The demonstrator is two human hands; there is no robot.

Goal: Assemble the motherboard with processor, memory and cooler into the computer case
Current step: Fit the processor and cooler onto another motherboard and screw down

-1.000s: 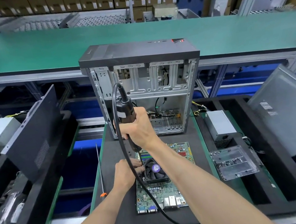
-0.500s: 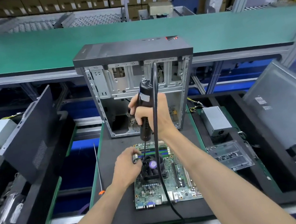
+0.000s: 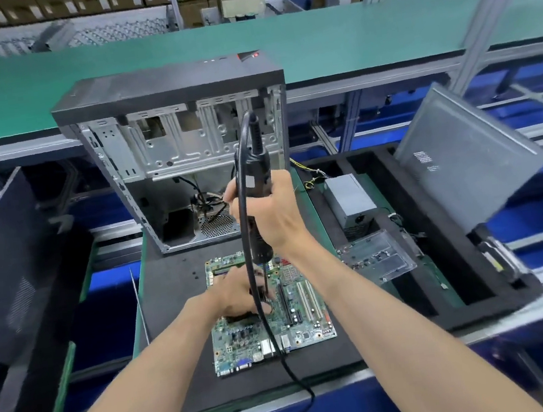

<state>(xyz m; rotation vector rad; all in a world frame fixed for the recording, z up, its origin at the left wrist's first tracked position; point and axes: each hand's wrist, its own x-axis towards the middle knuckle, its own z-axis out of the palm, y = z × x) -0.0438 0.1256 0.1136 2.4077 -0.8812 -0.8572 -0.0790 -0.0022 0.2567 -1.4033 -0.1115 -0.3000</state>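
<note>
My right hand clamped round electric screwdriver, bit pointing down at cooler, frame centre. My left hand lies over cooler, fingers curled at its edge, steadying; cooler itself mostly hidden beneath. Motherboard flat on black foam pad, lower centre. Computer case open just behind, upper centre. Judgement: board light, stiff, fragile; lift by bare edges, not by sockets or cooler. Screwdriver cord drapes across board; may snag.

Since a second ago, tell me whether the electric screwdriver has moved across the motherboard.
Yes. The electric screwdriver in the right hand has shifted rightward across the motherboard, from the cooler's left edge to its right side.
</note>
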